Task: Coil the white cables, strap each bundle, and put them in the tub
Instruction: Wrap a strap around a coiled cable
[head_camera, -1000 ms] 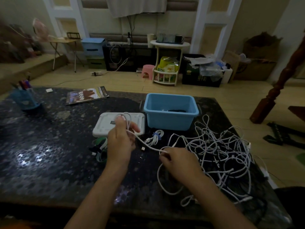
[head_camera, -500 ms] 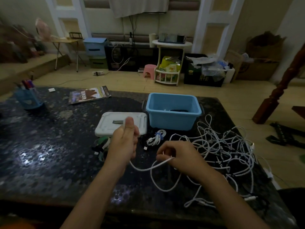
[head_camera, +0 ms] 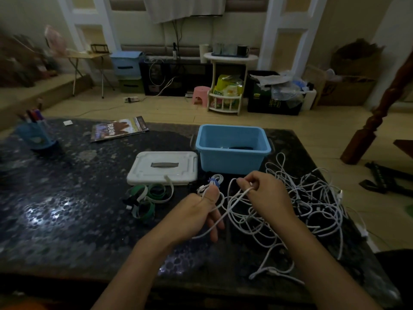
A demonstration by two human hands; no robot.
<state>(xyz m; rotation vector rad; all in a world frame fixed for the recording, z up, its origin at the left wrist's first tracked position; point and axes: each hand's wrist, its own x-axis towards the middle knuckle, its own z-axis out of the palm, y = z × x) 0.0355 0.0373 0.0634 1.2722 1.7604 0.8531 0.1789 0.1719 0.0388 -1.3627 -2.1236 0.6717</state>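
Observation:
My left hand (head_camera: 196,214) grips one white cable (head_camera: 232,205), its thumb pressed over the strand, which trails out below the fingers. My right hand (head_camera: 266,195) pinches the same cable a little to the right and higher, forming a loop between the hands. A large tangle of white cables (head_camera: 312,204) lies on the dark table to the right. A small coiled bundle with a blue strap (head_camera: 214,181) rests just in front of the blue tub (head_camera: 232,151). The tub stands open, with something dark inside. Green and white straps (head_camera: 148,196) lie left of my hands.
The tub's white lid (head_camera: 163,167) lies flat left of the tub. A magazine (head_camera: 118,129) and a blue pen holder (head_camera: 35,135) sit at the far left of the dark speckled table (head_camera: 67,209). The table's right edge runs near the cable tangle.
My left hand dropped from near the lid down toward me and right. My right hand rose and moved toward the tub, drawing the cable into a wider loop.

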